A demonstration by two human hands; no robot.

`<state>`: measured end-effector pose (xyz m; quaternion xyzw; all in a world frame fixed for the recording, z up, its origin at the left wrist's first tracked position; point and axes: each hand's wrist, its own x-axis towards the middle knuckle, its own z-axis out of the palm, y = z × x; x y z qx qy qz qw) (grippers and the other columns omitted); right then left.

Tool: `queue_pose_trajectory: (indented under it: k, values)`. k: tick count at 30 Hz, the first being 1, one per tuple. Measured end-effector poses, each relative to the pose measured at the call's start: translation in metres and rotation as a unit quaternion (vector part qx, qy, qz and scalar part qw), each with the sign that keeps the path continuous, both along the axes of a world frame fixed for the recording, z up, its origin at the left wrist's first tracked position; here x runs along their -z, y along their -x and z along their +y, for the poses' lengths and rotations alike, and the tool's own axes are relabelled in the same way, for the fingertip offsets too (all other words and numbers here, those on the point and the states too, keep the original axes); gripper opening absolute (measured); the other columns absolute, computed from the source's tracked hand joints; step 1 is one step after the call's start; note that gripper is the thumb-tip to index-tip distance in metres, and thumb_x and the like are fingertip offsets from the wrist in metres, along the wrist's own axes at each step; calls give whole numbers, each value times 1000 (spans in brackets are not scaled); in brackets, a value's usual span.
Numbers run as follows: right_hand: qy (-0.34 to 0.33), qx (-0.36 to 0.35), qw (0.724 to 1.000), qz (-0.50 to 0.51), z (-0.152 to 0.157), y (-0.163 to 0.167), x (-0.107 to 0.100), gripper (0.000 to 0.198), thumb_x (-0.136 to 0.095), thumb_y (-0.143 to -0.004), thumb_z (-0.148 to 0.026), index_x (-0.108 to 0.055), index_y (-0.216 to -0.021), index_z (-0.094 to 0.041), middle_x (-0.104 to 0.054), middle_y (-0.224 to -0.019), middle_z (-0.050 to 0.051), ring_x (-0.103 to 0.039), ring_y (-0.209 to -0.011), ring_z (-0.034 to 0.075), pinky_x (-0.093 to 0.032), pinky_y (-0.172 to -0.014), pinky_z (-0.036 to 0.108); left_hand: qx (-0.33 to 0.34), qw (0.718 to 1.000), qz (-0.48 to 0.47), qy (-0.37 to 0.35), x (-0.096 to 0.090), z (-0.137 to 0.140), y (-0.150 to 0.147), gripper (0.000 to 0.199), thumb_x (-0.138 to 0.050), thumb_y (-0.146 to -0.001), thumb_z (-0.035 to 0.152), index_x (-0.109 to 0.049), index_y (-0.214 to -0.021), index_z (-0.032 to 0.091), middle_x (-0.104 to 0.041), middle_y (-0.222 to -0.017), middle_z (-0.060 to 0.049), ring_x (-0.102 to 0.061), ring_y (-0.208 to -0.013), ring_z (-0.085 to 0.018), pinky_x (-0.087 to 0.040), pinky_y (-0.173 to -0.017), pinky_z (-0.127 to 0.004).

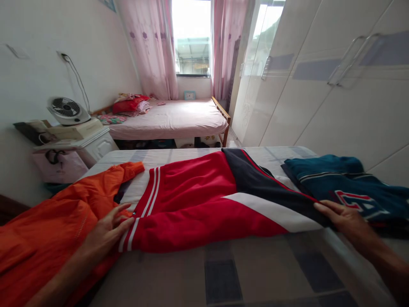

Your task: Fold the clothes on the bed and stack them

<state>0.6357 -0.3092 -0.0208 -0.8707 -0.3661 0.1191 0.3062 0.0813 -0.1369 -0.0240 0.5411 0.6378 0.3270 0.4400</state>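
Note:
A red jacket (pixel 191 183) with black and white panels lies folded lengthwise across the bed. White double stripes run along its hem at the left end. There my left hand (pixel 107 226) has its fingers around the hem's edge, thumb and fingers partly apart with red cloth between them. My right hand (pixel 343 217) pinches the black end of the jacket, fingers on top. Left of it an orange garment (pixel 76 213) lies loosely spread, partly under my left forearm. On the right sits a folded teal garment (pixel 329 170) with a letter patch, just beyond my right hand.
The bed's checked sheet (pixel 255 268) spreads beneath the clothes. White wardrobes (pixel 335 111) line the right side. At the left stand a small fan (pixel 67 108) and a white cabinet (pixel 99 147). A second bed (pixel 179 117) with pink bedding is by the window.

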Motion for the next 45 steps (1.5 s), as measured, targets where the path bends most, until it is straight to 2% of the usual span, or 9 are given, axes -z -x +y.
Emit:
queue_pose_trajectory:
  k: [4, 8, 12, 17, 21, 26, 33, 38, 45]
  values:
    - [46, -15, 998, -32, -3, 2, 12, 43, -47, -72, -61, -67, -88, -26, -70, -87, 3, -62, -95, 31, -46, -76, 35, 72, 986, 132, -67, 7, -4, 4, 48, -67, -68, 44, -60, -113, 29, -67, -69, 5, -62, -67, -21, -47, -62, -24]
    - [82, -53, 986, -134, -1, 11, 6, 40, -45, -73, -56, -64, -90, -25, -69, -89, 6, -63, -87, 30, -45, -77, 38, 100, 957, 233, -142, 5, -8, 6, 31, -65, -68, 38, -69, -98, 31, -69, -85, -1, -64, -81, -27, -47, -74, -29]
    - [-47, -100, 955, -274, 23, 42, -5, 37, -40, -81, -47, -60, -98, -22, -64, -105, 10, -60, -97, 28, -43, -87, 38, 126, 908, 344, -203, -16, 8, -12, 35, -56, -78, 41, -65, -109, 27, -61, -117, -6, -61, -97, -29, -46, -81, -33]
    - [-156, -227, 935, -224, 77, 94, -2, 30, -44, -87, -40, -58, -105, -21, -60, -111, 8, -57, -105, 23, -42, -93, 36, 176, 859, 454, -157, -20, 71, -47, 33, -48, -85, 36, -62, -107, 15, -64, -112, -15, -62, -101, -28, -44, -89, -35]
    - [-161, -252, 928, -221, 103, 119, 30, 28, -44, -88, -34, -57, -110, -20, -58, -118, 9, -53, -113, 23, -41, -96, 38, 152, 853, 483, -126, 2, 111, -64, 27, -57, -80, 34, -64, -93, 11, -68, -97, -18, -63, -98, -30, -46, -83, -34]
    - [-120, -261, 922, -259, 104, 127, 60, 26, -43, -89, -28, -59, -109, -21, -60, -118, 8, -55, -111, 23, -40, -93, 40, 106, 865, 479, -109, 16, 124, -59, 21, -55, -81, 29, -62, -90, 12, -68, -95, -15, -64, -93, -25, -46, -79, -34]
    - [-112, -265, 923, -255, 104, 127, 58, 25, -44, -89, -26, -60, -108, -21, -60, -117, 7, -54, -111, 21, -39, -93, 39, 87, 906, 405, -85, 23, 133, -44, 28, -54, -82, 40, -62, -72, 15, -66, -71, -4, -63, -70, -19, -45, -64, -29]
    - [-112, -263, 925, -251, 104, 127, 59, 25, -44, -88, -25, -60, -108, -21, -60, -117, 7, -54, -111, 22, -39, -93, 39, 88, 924, 359, -103, 31, 135, -43, 22, -58, -84, 34, -57, -73, 14, -60, -66, 2, -56, -60, -11, -45, -60, -26]
    - [-115, -267, 926, -241, 104, 127, 59, 25, -44, -88, -24, -60, -107, -21, -61, -117, 7, -54, -111, 21, -39, -94, 39, 18, 895, 414, -164, 25, 140, -43, 22, -37, -85, 30, -55, -88, 17, -62, -76, -7, -60, -71, -22, -42, -62, -31]
